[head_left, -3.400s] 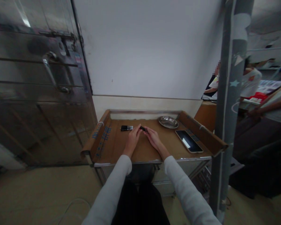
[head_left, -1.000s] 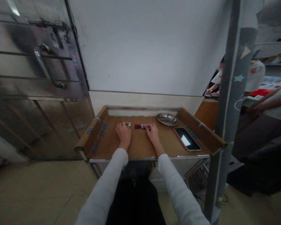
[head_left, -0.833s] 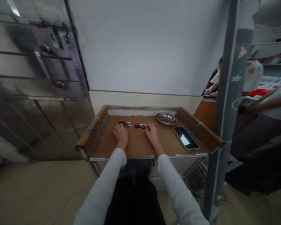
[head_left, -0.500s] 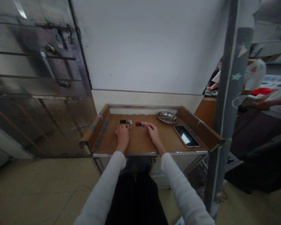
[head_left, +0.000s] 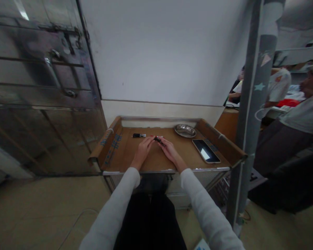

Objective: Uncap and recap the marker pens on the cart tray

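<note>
Both hands meet over the middle of the cardboard-lined tray. My left hand has its fingertips closed on the left end of a small dark plug-like piece. My right hand pinches that same piece from the right. Its exact kind is too small to make out. Just behind the fingertips, bits of red and silver show from pieces mostly hidden by the hands. To the left, apart from my hands, lie black plug-like pieces with silver ends.
A round metal dish sits at the tray's back right, with a phone in front of it. Raised cardboard sides edge the tray. A grey post stands to the right, with people beyond it. A metal door is at left.
My left hand has moved right, from beside the black pieces to my right hand. A dark piece is now between both hands, and the red piece is mostly covered.
</note>
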### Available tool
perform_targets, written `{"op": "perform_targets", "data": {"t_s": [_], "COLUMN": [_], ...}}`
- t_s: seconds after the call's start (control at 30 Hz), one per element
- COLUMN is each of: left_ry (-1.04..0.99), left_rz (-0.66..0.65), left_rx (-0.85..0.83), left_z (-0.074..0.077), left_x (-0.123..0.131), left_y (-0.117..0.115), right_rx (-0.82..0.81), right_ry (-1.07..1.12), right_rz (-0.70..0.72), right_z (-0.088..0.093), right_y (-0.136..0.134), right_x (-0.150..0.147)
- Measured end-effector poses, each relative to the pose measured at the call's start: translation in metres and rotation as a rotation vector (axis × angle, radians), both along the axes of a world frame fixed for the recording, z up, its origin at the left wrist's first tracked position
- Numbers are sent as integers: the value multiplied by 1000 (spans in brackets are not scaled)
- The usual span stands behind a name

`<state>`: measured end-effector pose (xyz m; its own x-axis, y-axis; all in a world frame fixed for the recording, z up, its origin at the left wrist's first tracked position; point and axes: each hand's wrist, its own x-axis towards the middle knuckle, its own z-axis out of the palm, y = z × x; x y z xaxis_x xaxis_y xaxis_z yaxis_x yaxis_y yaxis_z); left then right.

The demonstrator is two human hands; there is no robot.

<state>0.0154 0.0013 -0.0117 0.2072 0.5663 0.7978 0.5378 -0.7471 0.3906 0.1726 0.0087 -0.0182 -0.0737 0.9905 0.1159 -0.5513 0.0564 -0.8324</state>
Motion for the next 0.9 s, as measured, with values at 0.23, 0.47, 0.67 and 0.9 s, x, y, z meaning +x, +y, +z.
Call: {"op": "perform_targets", "data": {"t_s": [0.23,0.47,0.67,0.9], "left_ry": [-54,-92,44,-69], "left_rz": [-58,-46,-72,46], "left_rx": [-65,-99,-118,-57], "left_z": [1,4,8,12], "left_x": [1,2,2,-2], "left_y": [-3,-8,-8,-11], "right_rx": [-7,5,9,-29], "right_ry": [-30,-73,-109,-30], "right_rz": [118,-6,-12,-100], "right_z": [2,4,5,-1], "right_y": [-5,-8,-10,-3], "right_x": [-2,1,0,6]}}
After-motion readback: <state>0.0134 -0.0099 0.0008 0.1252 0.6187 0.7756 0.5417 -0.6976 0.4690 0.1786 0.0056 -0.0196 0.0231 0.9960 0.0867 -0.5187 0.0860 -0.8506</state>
